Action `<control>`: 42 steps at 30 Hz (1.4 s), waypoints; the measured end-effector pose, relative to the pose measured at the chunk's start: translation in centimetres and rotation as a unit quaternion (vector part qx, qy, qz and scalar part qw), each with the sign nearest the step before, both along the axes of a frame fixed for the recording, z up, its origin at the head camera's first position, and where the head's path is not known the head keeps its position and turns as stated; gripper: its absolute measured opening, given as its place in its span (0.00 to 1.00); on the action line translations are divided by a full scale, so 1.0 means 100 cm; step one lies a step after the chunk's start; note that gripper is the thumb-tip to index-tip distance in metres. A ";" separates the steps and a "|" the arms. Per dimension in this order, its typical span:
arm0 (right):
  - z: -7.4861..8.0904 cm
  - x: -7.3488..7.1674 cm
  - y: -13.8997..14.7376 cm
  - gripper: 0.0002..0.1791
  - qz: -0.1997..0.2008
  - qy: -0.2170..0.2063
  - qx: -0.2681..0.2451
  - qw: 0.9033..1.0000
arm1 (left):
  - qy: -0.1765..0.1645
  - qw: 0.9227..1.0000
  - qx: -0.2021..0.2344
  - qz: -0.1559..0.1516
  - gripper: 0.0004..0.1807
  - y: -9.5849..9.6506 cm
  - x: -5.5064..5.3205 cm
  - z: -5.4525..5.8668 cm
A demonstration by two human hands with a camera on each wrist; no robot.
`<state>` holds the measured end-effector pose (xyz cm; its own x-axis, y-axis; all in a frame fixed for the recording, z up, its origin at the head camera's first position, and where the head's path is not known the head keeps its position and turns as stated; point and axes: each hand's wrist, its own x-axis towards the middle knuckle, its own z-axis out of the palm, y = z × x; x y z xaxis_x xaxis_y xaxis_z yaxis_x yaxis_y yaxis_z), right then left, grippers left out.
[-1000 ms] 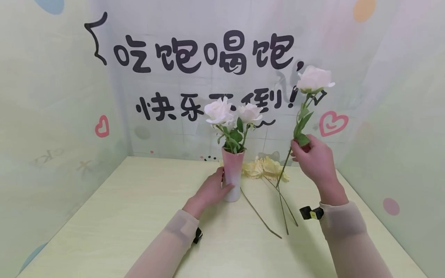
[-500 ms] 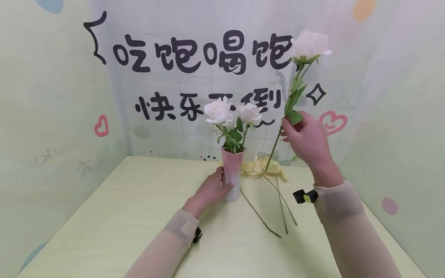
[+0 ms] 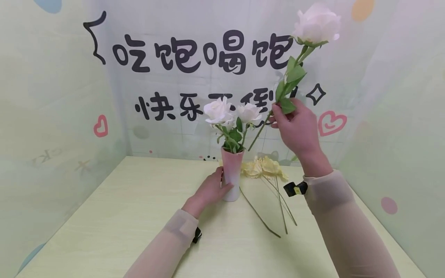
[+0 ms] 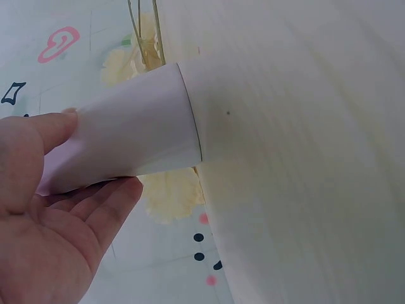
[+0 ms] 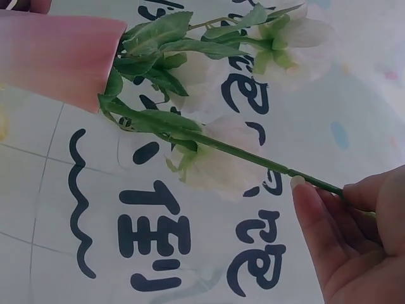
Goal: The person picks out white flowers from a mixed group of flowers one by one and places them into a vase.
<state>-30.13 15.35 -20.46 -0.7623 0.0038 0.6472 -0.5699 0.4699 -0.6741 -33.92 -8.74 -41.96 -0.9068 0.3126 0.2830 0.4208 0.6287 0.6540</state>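
Note:
A pink-to-white vase point(image 3: 232, 170) stands upright on the table, holding several white roses point(image 3: 218, 111) with green leaves. My left hand point(image 3: 208, 189) grips its lower side, thumb on one face and fingers around the other, as the left wrist view of the vase point(image 4: 133, 126) shows. Up to the right, my right hand point(image 3: 299, 125) pinches the stem of another white rose point(image 3: 317, 25) just below its leaves. That rose leans, bloom high at the right and stem end pointing down left near the vase mouth. In the right wrist view the pinched stem point(image 5: 253, 155) overlaps the vase's flowers.
Yellow flowers point(image 3: 265, 168) lie on the table behind and right of the vase, their thin stems point(image 3: 260, 214) pointing toward the front. A printed curtain with black characters point(image 3: 185, 56) hangs at the back, and pale side walls enclose the table point(image 3: 121, 216).
My right hand has lifted the rose and carried it up and left; its stem end now hangs beside the vase mouth. The left hand and vase have stayed put.

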 end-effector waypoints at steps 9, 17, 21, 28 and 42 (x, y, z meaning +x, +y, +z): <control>-0.005 -0.003 -0.013 0.16 0.039 0.027 -0.033 0.998 | 0.001 1.000 -0.005 0.001 0.39 0.002 0.000 0.003; -0.006 -0.003 -0.020 0.16 0.013 0.029 0.011 0.999 | 0.001 1.000 -0.010 0.000 0.40 0.002 0.001 0.005; -0.006 -0.001 -0.021 0.17 0.014 0.029 0.013 0.999 | -0.002 1.000 -0.013 0.005 0.40 0.002 0.000 0.005; -0.012 -0.006 -0.026 0.17 0.015 0.013 0.030 0.999 | 0.000 1.000 -0.017 0.003 0.40 0.001 0.000 0.003; -0.044 -0.026 -0.043 0.15 0.049 -0.069 0.134 0.987 | 0.003 1.000 -0.003 0.006 0.38 0.001 0.000 0.001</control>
<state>-32.70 11.03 -24.86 -0.8311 -0.2311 0.5059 -0.5335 0.5885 -0.6075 -33.93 -8.63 -41.82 -0.9085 0.3041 0.2865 0.4175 0.6367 0.6483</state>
